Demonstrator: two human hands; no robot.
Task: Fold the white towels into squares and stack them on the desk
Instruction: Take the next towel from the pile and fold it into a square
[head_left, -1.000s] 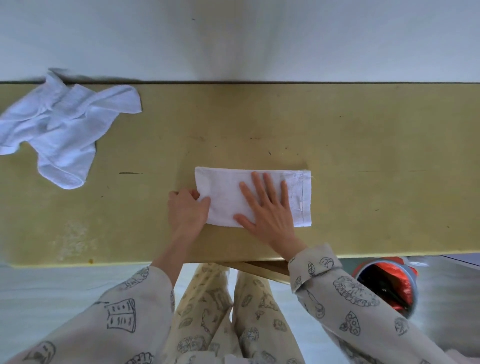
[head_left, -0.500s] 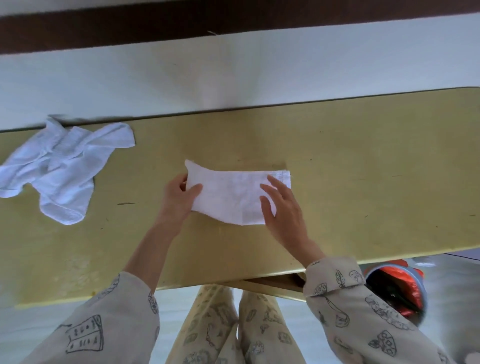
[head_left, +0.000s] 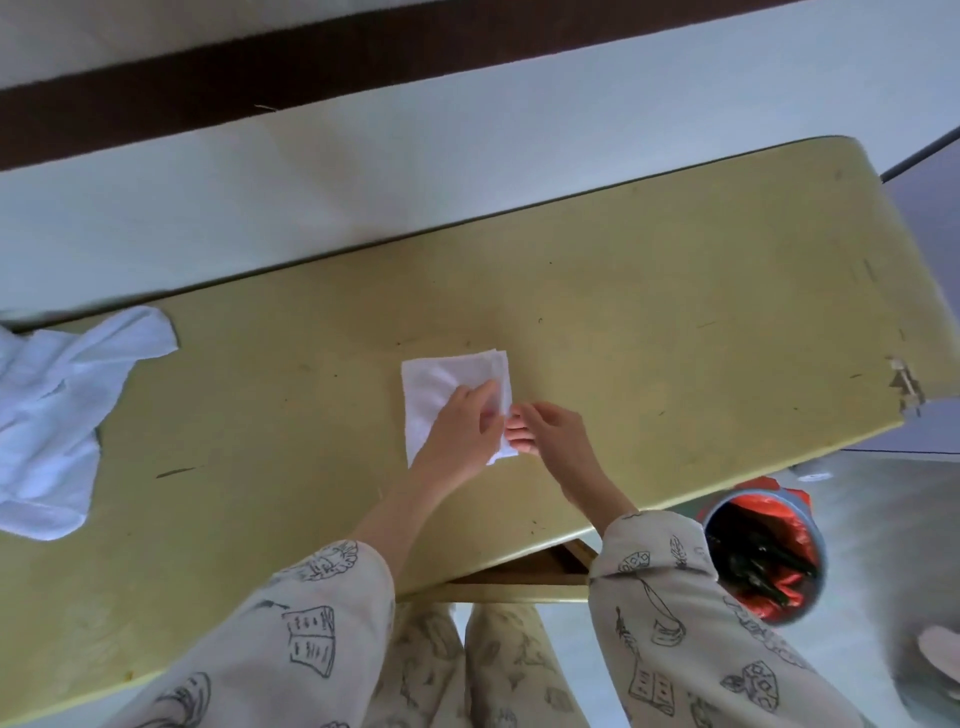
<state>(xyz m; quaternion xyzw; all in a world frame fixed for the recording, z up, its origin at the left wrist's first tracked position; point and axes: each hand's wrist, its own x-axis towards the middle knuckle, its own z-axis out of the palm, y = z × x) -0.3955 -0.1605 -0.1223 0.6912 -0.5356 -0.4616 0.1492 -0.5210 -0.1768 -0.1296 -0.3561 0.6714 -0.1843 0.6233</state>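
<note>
A small white cloth towel folded into a near-square (head_left: 441, 395) lies flat on the yellow-green surface (head_left: 675, 322), a little left of the frame's centre. The left hand (head_left: 464, 431) lies over the towel's lower right part, fingers reaching to its right edge, where they appear to pinch the cloth layers; the exact grip is partly blurred. The right hand (head_left: 553, 431) sits just beside that same edge, on the right, its fingertips (head_left: 517, 427) curled in and touching the lower right corner of the towel, seemingly pinching it against the left hand's fingers. The two hands meet at that edge, so the bulk of the towel shows up and to the left of them.

At the far left of the frame a second white towel, crumpled and unfolded (head_left: 47, 415), lies on the same surface, well apart from the folded one and partly cut off by the frame edge.

Both arms wear loose pale sleeves printed with dark line drawings (head_left: 670, 623). At the lower right, below the edge of the surface, stands a round bin with a red liner (head_left: 761, 556). A white wall with a dark band (head_left: 311, 67) fills the top of the frame.
</note>
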